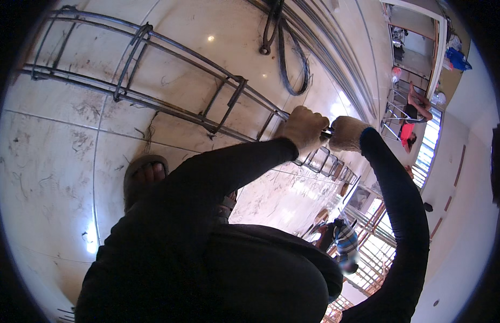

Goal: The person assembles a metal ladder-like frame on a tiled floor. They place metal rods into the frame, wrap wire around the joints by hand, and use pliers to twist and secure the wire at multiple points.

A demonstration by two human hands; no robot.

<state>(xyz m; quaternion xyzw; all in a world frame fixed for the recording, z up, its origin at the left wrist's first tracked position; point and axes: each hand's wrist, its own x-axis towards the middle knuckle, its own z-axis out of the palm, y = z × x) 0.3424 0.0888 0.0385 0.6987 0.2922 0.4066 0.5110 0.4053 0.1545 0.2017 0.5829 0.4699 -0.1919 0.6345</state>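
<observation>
A long cage of dark steel reinforcing bars [180, 56], with square stirrups set along it, lies across the tiled floor from the far left toward the middle. Over its right part, both my gloved hands are raised close together. My left hand [305, 129] is closed in a fist at the cage's upper bars. Beside it my right hand [347, 133] is closed too, its knuckles facing the left one. A short dark piece [327, 132] shows between the two fists; its kind is hidden by the gloves. More stirrups [332, 164] continue below my hands.
Long thin steel rods [336, 48] lie beyond the cage, with a dark looped strip [293, 81] and a dark metal tool [267, 32] near them. My sandalled foot [147, 175] is beside the cage. Two other people, one in red [407, 132] and one in plaid [345, 238], are at the right.
</observation>
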